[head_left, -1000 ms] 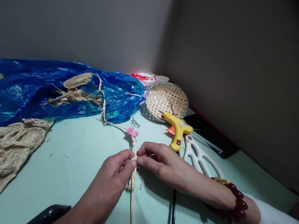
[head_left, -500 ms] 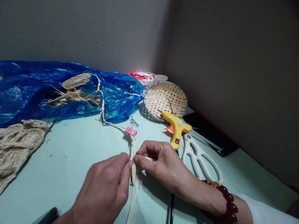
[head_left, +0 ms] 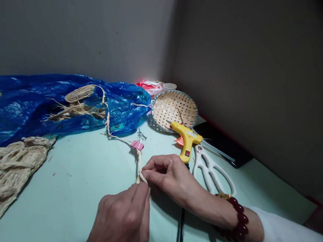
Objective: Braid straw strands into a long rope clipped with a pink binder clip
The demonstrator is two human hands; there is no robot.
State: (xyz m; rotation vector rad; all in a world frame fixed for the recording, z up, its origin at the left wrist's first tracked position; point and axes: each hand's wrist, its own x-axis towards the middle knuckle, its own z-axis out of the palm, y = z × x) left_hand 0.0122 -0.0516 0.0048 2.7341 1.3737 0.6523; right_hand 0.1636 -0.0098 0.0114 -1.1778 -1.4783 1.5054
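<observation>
A pale braided fibre cord (head_left: 139, 161) runs toward me from a pink binder clip (head_left: 137, 145). My right hand (head_left: 166, 175) pinches the cord between thumb and forefinger, a short way below the clip. Just nearer to me, my left hand (head_left: 122, 220) is closed on the strands of the same cord, its knuckles hiding most of the grip. Beyond the clip the finished cord continues left and up to a flat coil (head_left: 79, 94) on a blue plastic bag (head_left: 33, 95). Loose dry fibre strands (head_left: 83, 111) lie beside the coil.
Right of my hands are a yellow glue gun (head_left: 186, 139) and white scissors (head_left: 212, 169). Behind them stand a woven basket (head_left: 174, 108), a red-and-white packet (head_left: 149, 87) and a dark flat object (head_left: 239, 155). A woven fibre piece (head_left: 14, 165) lies at the left.
My left hand has moved down along the cord, away from the right fingertips. My right hand still pinches near the same spot. The whole view has shifted slightly.
</observation>
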